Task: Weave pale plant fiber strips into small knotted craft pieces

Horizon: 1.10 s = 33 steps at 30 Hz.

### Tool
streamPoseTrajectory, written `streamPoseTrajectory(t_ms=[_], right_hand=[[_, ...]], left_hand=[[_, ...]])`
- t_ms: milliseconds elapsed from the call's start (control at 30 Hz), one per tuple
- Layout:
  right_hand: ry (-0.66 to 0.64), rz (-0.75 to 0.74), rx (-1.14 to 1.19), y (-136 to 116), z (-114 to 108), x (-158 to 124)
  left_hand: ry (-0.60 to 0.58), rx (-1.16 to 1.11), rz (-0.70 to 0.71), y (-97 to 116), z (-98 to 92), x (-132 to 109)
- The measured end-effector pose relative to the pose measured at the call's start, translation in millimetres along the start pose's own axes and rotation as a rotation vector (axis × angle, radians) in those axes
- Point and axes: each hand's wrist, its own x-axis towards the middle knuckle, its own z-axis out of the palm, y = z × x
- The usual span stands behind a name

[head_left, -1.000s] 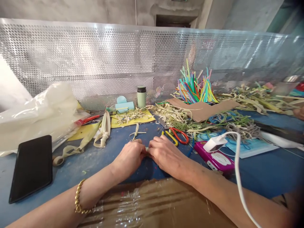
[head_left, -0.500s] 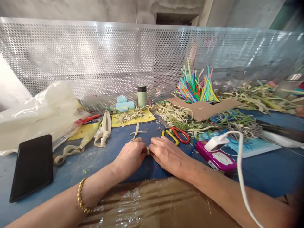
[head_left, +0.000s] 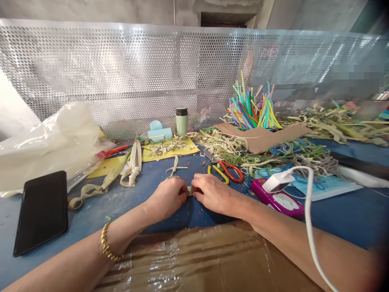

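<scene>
Close together over the blue table, both my hands pinch a short pale-green strip [head_left: 190, 190], perhaps dried leaf; only a bit of it shows between the fingertips. My left hand [head_left: 169, 196] is closed on its left end, my right hand [head_left: 215, 195] on its right end. Just beyond them lies a small knotted piece of pale leaf strip [head_left: 175, 163]. Scissors with one yellow and one red handle loop [head_left: 231, 172] rest past my right hand. Farther left stands a folded, tied leaf piece [head_left: 133, 166].
A black phone [head_left: 41, 213] lies left, near a plastic bag [head_left: 60, 138]. Right are a magenta power strip [head_left: 284, 201] with a white charger and cable, and a blue face mask [head_left: 331, 187]. Behind stand colourful pipe cleaners [head_left: 252, 107] and a green bottle [head_left: 182, 123]. Cardboard [head_left: 206, 259] lies in front.
The hands stay almost in place on the strip, their fingers shifting only slightly. The whole view has tilted a little.
</scene>
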Motion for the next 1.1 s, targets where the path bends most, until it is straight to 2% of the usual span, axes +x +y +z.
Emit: streamPoseTrajectory(t_ms=[200, 400, 800, 933, 1100], right_hand=[[-0.063, 0.127, 0.082, 2.2, -0.4, 5.9], [-0.135, 0.269, 0.037, -2.0, -5.6, 11.3], [-0.166, 0.358, 0.162, -1.8, -12.3, 15.2], [-0.2, 0.349, 0.187, -0.2, -12.2, 16.7], [-0.168, 0.369, 0.187, -1.8, -12.1, 14.1]], left_hand=[[-0.058, 0.037, -0.059, 3.6, -4.6, 4.7], [-0.038, 0.058, -0.063, 2.1, -1.5, 8.2], [-0.019, 0.02, -0.053, -5.9, 6.0, 11.1], [0.048, 0.123, 0.041, 1.9, 5.1, 1.3], [0.0, 0.26, 0.163, 11.3, 1.2, -12.0]])
